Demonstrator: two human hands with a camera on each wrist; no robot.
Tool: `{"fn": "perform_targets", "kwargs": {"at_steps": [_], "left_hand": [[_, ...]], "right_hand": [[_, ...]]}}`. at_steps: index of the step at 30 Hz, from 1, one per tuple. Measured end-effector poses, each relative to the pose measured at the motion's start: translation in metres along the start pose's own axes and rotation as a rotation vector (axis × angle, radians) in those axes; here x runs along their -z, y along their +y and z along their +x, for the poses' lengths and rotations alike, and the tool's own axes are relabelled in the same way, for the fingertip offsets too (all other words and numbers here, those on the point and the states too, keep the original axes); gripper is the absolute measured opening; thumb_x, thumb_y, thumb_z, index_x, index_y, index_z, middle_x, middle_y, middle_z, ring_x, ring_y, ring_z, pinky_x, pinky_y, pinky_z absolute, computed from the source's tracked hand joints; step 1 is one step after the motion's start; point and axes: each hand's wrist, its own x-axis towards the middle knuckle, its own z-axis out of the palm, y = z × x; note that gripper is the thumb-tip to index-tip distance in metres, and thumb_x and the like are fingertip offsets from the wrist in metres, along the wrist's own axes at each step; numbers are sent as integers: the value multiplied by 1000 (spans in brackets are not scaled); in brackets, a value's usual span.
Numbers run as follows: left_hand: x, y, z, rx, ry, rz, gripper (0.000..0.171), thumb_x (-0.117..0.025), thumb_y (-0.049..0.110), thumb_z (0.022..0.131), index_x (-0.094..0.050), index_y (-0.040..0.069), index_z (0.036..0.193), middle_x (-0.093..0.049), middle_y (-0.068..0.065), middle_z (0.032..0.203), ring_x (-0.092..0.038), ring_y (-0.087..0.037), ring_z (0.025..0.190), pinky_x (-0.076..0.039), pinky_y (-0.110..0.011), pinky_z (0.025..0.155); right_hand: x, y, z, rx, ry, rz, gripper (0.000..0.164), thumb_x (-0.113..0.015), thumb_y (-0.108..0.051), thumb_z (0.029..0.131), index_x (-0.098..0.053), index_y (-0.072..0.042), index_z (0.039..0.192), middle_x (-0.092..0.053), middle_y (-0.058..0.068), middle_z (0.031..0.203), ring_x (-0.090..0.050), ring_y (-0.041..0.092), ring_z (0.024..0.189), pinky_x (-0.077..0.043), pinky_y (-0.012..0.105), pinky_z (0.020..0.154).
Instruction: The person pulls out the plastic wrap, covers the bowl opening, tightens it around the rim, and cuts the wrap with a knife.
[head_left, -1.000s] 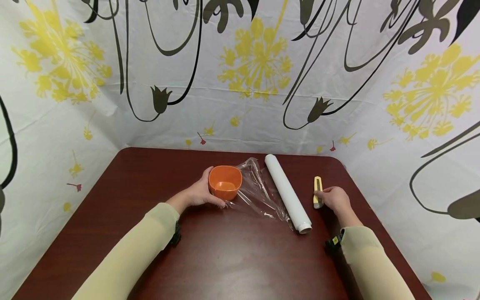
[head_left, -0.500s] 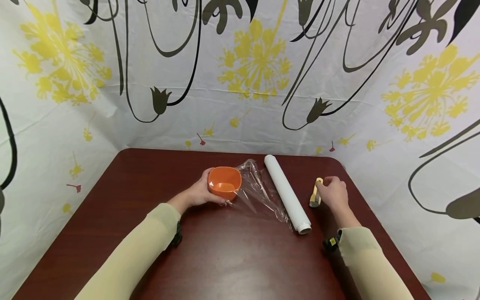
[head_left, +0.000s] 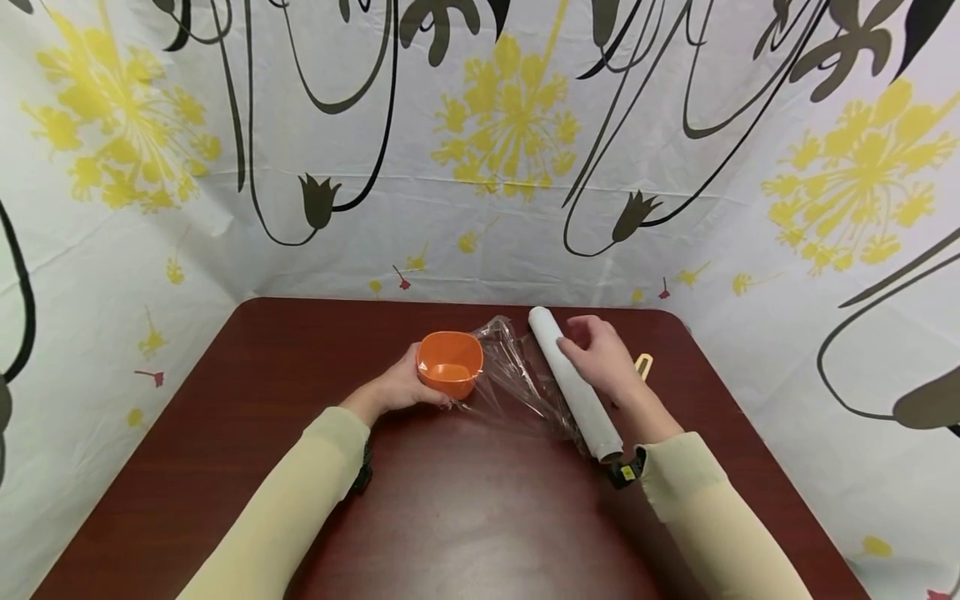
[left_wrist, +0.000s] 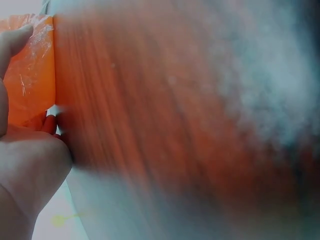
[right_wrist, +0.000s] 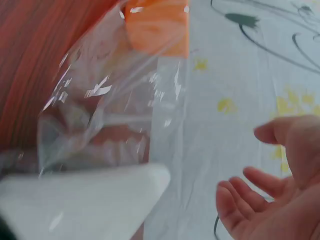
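Note:
My left hand (head_left: 401, 385) grips an orange bowl (head_left: 450, 367) by its left side, thumb toward the near side and fingers behind. In the left wrist view, the thumb lies on clear film against the bowl (left_wrist: 35, 80). Crinkled cling film (head_left: 517, 383) stretches from the bowl to a white roll (head_left: 573, 379) lying slanted on its right. Above the roll's right side hovers my right hand (head_left: 603, 358), thumb and fingers apart with nothing between them, as the right wrist view confirms. Behind that wrist, a yellow utility knife (head_left: 642, 365) lies mostly hidden.
The dark red-brown table (head_left: 465, 517) has rounded far corners. A white cloth (head_left: 480, 250) with yellow and grey flower prints hangs behind it and along both sides. Both wrists wear small black devices.
My right hand has let go of the utility knife, which stays on the table, and has moved left over the white roll. The left hand and bowl have stayed nearly still.

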Motion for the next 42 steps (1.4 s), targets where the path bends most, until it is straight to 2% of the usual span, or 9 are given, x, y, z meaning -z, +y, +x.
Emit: {"fn": "perform_targets", "kwargs": {"at_steps": [7,11,15,19,23,26,34,39,42], "left_hand": [[-1,-2,1,1,-4,-9,123,-102,22,76,-20,10,167,-46,-18,162,-51,-37,145,-43,-57,127],[-3,-2,2,-2,-12,-37,125,-102,19,77,-17,13,169,-43,-17,165,-49,-37,147,-43,-57,127],[-3,-1,2,-4,-23,-50,125,-101,16,77,-17,14,169,-42,-17,166,-49,-38,147,-44,-56,126],[-2,1,1,3,-22,-28,121,-102,17,76,-22,12,168,-46,-17,163,-51,-38,145,-45,-56,126],[-1,2,1,8,-24,-16,120,-102,19,76,-24,12,167,-48,-16,162,-52,-37,144,-44,-56,126],[-2,2,1,2,-27,-18,119,-101,19,76,-24,12,166,-48,-17,162,-52,-36,143,-43,-56,127],[-4,1,2,-2,-28,-21,122,-101,16,76,-22,12,168,-47,-17,162,-52,-37,143,-41,-57,128],[-3,1,1,-6,-26,-16,120,-101,16,76,-23,12,167,-47,-16,162,-52,-37,143,-41,-57,128],[-2,0,1,0,-16,-8,119,-101,17,75,-24,13,167,-48,-16,162,-52,-37,144,-41,-57,128]], "right_hand": [[-19,-19,15,114,-207,-1,84,-79,-32,99,-38,1,165,-36,28,169,-46,49,153,-47,63,118],[-26,-23,23,176,-302,-29,95,-82,-28,96,-30,-1,171,-27,27,175,-32,47,162,-39,64,125],[-31,-28,29,245,-363,-56,100,-84,-21,93,-26,-4,173,-26,25,177,-26,44,165,-32,64,130],[-38,-32,35,300,-420,-127,106,-85,-12,90,-21,-6,175,-17,24,181,-19,47,167,-28,64,132],[-47,-33,40,324,-453,-223,111,-87,-7,89,-18,-7,176,-10,19,184,-13,50,169,-23,65,134],[-54,-31,43,315,-469,-243,114,-89,-8,89,-16,-9,177,-8,17,185,-12,48,170,-21,66,134],[-76,-22,54,228,-458,-232,112,-88,-14,92,-16,-20,178,-22,18,183,-21,53,166,-23,65,134],[-87,-19,55,195,-470,-198,105,-85,-18,97,-18,-17,177,-35,19,178,-34,46,163,-31,59,133],[-94,-17,54,176,-465,-177,95,-82,-21,99,-26,-13,175,-47,21,170,-45,40,158,-37,56,130]]}}
